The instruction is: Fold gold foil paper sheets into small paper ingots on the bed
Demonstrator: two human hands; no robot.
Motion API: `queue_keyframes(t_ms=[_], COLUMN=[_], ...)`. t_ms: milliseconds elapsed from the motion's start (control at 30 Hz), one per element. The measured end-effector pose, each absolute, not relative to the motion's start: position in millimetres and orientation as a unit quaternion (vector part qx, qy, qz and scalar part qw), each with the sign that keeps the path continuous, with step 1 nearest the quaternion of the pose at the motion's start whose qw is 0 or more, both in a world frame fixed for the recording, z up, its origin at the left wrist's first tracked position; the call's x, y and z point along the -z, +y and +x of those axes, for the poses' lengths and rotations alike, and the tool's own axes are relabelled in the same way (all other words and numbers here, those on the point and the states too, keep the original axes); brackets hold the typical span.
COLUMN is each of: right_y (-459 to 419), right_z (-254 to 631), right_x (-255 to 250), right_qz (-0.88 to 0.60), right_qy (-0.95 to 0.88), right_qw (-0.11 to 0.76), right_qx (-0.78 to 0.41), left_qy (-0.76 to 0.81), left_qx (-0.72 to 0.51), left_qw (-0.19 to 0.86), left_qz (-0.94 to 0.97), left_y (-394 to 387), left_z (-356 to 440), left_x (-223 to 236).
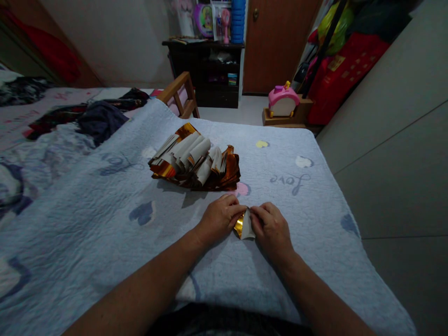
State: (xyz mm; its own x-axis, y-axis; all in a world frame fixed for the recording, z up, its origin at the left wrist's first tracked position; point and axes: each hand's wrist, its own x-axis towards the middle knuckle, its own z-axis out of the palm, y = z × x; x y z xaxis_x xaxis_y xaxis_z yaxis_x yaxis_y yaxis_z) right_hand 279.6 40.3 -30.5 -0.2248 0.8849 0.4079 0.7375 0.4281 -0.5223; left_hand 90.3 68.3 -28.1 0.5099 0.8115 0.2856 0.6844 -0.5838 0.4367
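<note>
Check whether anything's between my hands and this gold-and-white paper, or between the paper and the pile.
Nothing visible separates your left hand or right hand from the paper; both touch it. Toward the pile, ahead and leftward, your left hand lies across the path, with quilt beyond.

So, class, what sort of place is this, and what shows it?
Probably a home bedroom: a heart-patterned quilt, heaped fabric beside it, and a pink toy-like item near the wooden door.

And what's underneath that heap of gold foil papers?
The heap of gold foil papers rests on the light-blue quilt; a pink printed patch shows by the heap's near right corner. Whatever lies directly beneath is covered.
</note>
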Motion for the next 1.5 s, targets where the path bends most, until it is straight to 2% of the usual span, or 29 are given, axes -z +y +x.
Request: queue_keyframes(t_ms=[367,867,1500], right_y=[42,39,40], right_z=[280,279,276], right_x=[33,31,25], right_qz=[-0.541,-0.506,-0.496], right_qy=[-0.77,-0.8,-0.821], right_qw=[0.319,0.3,0.265], right_qx=[-0.11,-0.116,-0.098], left_qy=[0.446,0.45,0.453], left_qx=[-0.167,-0.208,-0.223], left_qw=[0.099,0.149,0.156], left_qz=[0.873,0.855,0.849], left_y=[66,67,68], left_z=[95,92,91], left_x=[19,25,29])
